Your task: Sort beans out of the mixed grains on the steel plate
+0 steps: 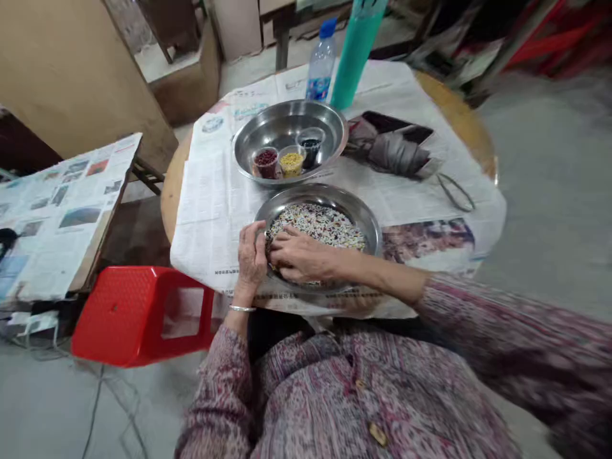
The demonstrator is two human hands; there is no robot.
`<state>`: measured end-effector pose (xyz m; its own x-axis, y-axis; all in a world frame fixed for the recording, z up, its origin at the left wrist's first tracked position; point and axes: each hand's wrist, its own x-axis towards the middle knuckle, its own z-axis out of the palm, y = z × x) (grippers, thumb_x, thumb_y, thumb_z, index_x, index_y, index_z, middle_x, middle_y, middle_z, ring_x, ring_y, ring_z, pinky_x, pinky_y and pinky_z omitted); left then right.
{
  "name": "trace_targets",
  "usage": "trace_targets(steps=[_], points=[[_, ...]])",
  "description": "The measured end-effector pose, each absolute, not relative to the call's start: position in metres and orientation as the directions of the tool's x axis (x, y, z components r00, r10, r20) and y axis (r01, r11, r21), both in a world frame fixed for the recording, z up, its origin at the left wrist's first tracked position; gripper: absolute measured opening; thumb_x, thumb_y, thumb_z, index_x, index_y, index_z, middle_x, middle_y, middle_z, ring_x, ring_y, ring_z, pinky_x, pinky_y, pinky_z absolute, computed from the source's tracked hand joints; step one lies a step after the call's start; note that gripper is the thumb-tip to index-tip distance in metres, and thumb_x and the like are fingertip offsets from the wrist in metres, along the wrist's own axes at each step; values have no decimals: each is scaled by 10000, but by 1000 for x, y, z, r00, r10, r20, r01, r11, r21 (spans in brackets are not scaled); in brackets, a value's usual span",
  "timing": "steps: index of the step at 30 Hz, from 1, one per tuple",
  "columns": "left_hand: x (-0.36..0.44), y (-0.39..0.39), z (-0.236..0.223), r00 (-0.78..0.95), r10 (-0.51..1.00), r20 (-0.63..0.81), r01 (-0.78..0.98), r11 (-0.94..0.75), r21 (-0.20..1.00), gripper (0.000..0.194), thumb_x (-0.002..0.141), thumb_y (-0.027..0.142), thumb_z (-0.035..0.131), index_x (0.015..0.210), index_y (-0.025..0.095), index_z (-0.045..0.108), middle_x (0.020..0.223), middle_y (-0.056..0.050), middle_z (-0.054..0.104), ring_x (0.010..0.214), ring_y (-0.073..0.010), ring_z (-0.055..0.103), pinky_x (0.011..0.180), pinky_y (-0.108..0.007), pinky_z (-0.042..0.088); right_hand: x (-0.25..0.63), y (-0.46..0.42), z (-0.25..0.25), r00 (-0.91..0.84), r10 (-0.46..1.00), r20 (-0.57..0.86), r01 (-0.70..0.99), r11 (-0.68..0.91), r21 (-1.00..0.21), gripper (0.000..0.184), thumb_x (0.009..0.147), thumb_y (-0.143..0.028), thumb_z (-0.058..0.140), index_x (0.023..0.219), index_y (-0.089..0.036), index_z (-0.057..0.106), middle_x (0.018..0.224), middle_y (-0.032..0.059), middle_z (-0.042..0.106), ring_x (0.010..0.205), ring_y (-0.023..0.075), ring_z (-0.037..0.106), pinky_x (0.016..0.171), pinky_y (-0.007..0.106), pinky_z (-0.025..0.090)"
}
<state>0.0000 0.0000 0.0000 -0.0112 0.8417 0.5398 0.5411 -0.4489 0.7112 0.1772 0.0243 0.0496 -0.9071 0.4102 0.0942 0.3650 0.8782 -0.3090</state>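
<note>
A shallow steel basin [370,223] in front of me holds a spread of mixed grains and beans [318,223], mostly pale with dark and yellow bits. At its left rim is my left hand [252,252], fingers bent round the edge, a bangle on the wrist. My right hand [303,255] reaches in from the right, with its fingers curled down into the grains at the basin's left side. What its fingertips pinch is hidden. Behind stands a larger steel basin [248,137] with cups of red beans [266,162], yellow beans [291,161] and black beans [312,146].
Newspaper [205,217] covers the round table. A clear bottle [321,64] and a tall teal bottle [356,57] stand at the back. A grey folded umbrella [399,153] lies on the right by a dark phone-like object. A red stool [119,312] and a newspaper-covered table [67,210] are left.
</note>
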Motion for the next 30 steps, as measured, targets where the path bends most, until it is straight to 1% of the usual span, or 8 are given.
trace_targets(steps=[4,7,10,12,16,20,24,30], points=[[1,0,0,-1,834,552,540,-464,702,339,1093,432,358,1224,234,601,1209,-85,666,1182,-212,600,1065,-417,494,219,24,44,-939,307,154,272,939,-212,89,821,-218,660,890,-202,715,1103,100,662,1134,287,521,1102,537,324],[1,1,1,8,831,557,538,-473,698,320,1091,417,372,1219,240,606,1197,-83,667,1171,-216,596,1061,-430,495,247,41,38,-872,446,203,414,892,-183,133,837,-173,619,914,-200,724,1221,133,646,1186,307,527,1028,494,418],[1,1,2,13,829,559,540,-477,694,303,1089,395,379,1218,241,607,1195,-84,663,1171,-218,594,1060,-439,494,262,56,37,-733,632,253,569,772,-283,223,904,-180,542,1024,-202,729,1224,138,650,1122,277,588,944,430,484],[1,1,2,18,825,565,544,-482,687,300,1089,386,376,1220,242,605,1196,-83,661,1172,-218,595,1059,-442,495,262,55,41,-700,683,207,587,716,-378,251,930,-192,512,1062,-211,725,1121,112,683,1000,236,636,881,384,502],[0,1,2,23,827,562,551,-480,683,296,1089,369,379,1216,230,608,1196,-83,663,1177,-213,595,1060,-434,494,243,24,49,-836,548,24,456,718,-526,247,943,-179,495,985,-215,735,932,63,724,861,190,659,807,331,492],[1,0,3,21,824,566,557,-480,678,286,1090,357,388,1200,221,614,1189,-81,668,1174,-205,596,1054,-413,498,216,1,46,-895,447,-12,366,717,-594,304,940,-132,470,1069,-209,733,983,65,739,885,180,667,798,311,496],[1,0,4,35,819,573,572,-487,661,300,1097,366,367,1205,228,611,1186,-81,666,1168,-205,601,1046,-413,502,208,22,37,-774,634,11,540,668,-511,349,936,-158,464,1155,-192,734,1069,113,743,953,225,680,849,366,524],[2,1,1,26,812,584,540,-503,675,306,1095,377,375,1214,232,617,1168,-82,661,1160,-210,598,1052,-424,502,232,71,33,-389,920,53,820,372,-435,406,946,-245,436,1214,-215,740,1188,110,742,1046,288,672,944,486,532]])
